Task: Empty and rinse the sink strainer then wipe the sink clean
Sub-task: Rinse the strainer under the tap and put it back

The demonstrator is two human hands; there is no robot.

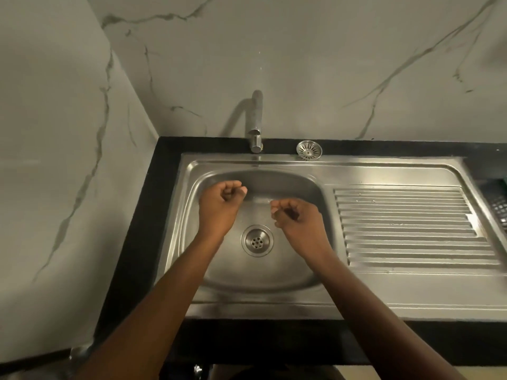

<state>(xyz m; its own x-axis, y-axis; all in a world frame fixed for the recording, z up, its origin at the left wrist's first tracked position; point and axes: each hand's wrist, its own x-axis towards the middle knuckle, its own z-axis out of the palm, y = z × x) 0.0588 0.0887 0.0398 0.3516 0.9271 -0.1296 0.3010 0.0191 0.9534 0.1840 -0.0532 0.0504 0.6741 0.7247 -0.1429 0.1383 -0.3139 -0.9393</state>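
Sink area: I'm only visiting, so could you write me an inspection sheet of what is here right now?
Surface: steel sink with a ribbed drainboard, set in a black counter.
Job's things: strainer lies behind the basin, right of the tap; drain has no strainer in it; no wiping cloth seen.
Clutter: dark meshed item at the right edge, cut off, cannot tell what it is.
Hands: left hand and right hand are over the basin, fingers curled, holding nothing.
Cables: nothing seen.
Surroundings: marble-patterned wall behind and to the left.
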